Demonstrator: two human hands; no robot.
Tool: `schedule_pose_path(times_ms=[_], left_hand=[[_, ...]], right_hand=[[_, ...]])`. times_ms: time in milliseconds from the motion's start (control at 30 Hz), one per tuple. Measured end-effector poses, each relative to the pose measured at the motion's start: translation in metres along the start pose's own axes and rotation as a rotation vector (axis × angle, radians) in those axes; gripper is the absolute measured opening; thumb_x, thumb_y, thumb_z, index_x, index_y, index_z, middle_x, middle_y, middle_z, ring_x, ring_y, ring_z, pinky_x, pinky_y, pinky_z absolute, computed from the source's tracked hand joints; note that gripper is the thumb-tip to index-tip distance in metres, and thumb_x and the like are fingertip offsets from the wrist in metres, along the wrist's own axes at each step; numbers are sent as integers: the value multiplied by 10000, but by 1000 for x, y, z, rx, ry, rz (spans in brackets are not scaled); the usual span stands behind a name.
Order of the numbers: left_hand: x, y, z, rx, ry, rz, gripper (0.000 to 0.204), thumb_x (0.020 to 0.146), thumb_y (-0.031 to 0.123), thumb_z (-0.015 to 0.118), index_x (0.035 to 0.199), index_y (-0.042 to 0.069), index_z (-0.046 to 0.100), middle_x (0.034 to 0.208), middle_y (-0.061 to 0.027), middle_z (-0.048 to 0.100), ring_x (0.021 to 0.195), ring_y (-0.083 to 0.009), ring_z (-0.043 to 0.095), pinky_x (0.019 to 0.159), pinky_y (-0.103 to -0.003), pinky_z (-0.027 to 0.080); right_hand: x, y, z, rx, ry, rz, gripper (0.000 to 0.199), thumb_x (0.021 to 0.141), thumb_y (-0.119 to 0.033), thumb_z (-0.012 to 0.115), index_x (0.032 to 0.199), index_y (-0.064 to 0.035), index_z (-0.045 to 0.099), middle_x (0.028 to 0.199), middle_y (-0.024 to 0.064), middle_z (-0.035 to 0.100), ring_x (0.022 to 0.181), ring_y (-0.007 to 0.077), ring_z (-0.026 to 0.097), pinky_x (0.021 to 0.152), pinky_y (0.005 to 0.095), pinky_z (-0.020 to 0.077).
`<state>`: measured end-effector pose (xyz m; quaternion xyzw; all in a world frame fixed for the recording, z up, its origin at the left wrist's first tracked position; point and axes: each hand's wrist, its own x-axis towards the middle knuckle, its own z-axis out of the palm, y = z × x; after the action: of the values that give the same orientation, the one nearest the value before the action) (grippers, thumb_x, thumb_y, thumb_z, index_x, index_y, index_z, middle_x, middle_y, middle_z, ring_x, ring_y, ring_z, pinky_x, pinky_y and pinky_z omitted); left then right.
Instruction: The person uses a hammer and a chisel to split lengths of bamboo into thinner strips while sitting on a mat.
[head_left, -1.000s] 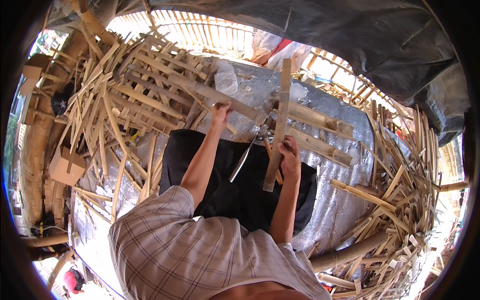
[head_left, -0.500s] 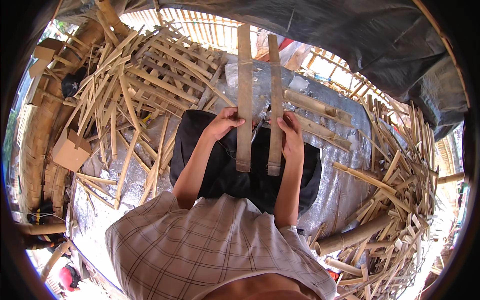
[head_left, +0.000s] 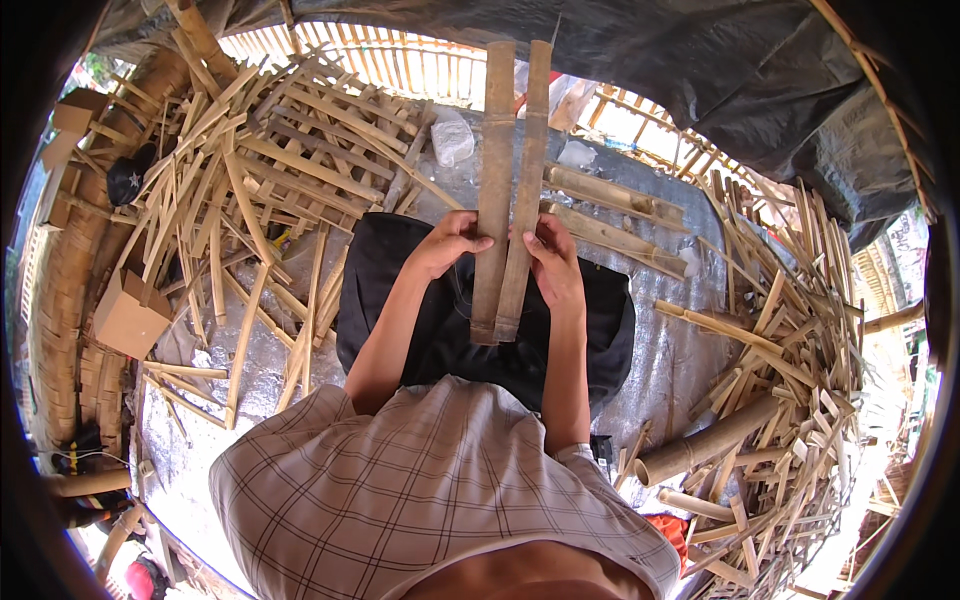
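Observation:
My left hand [head_left: 447, 244] is closed on a long, flat bamboo strip [head_left: 494, 150], thumb on its near face. A second, slightly narrower bamboo strip [head_left: 526, 170] is in the grip of my right hand [head_left: 554, 258], also with the thumb in front. Both strips stand lengthwise above my lap, pointing away from me. Their lower ends meet or overlap, while a narrow gap opens between them toward the top. The fingers behind the strips are mostly hidden. Black cloth [head_left: 400, 300] covers my legs below the hands.
Split bamboo pieces [head_left: 590, 235] lie just beyond my right hand. A stacked heap of bamboo sticks [head_left: 330, 150] is at the far left, another pile [head_left: 790, 400] at the right with a thick bamboo pole [head_left: 705, 440]. A cardboard box [head_left: 132, 315] stands left; black plastic sheeting [head_left: 740, 70] hangs overhead.
The right-hand strip has moved left against the left-hand one, closing most of the gap between them, and its top now leans right. Both hands keep their hold.

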<state>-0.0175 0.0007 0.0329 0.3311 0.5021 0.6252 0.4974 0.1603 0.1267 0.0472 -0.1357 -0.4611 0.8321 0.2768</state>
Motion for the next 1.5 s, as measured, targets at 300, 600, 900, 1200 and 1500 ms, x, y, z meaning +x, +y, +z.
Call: schedule_pose_path(times_ms=[300,600,900,1200,1500], left_hand=[[3,-3,-11,33,-7,-7,449,855,22,770,1269,-62,616,1154,-86,692,1070,-168,635,960,-304,484],[2,-3,-16,54,-4,-13,447,850,32,781,1255,-63,618,1154,-84,689,1062,-167,634,951,-305,487],[12,-18,0,134,-45,-38,358,850,41,759,1186,-29,657,1048,-41,684,991,-134,625,898,-297,478],[52,-60,128,-51,-400,-209,326,873,48,748,1157,-51,621,1085,-151,711,1023,-246,688,942,-361,519],[47,-42,191,-37,-654,-286,404,891,112,758,1203,-66,571,1078,-225,710,995,-314,718,948,-425,559]], right_hand=[[3,3,-1,-31,13,18,239,942,-32,699,1152,-33,584,1097,31,656,1027,117,602,919,276,465],[5,7,0,-36,1,40,252,945,-25,692,1174,-27,586,1118,36,662,1057,120,608,931,280,468],[-16,27,-24,55,153,2,258,927,-15,710,1165,-37,613,1075,21,665,1017,116,611,902,272,478],[-133,-50,-140,142,458,-171,246,915,-86,732,1125,-49,610,1121,74,664,1056,174,623,922,317,507],[-403,-397,-322,193,1202,-983,653,1051,-541,437,1385,20,450,1236,214,597,1086,303,613,966,423,553]])
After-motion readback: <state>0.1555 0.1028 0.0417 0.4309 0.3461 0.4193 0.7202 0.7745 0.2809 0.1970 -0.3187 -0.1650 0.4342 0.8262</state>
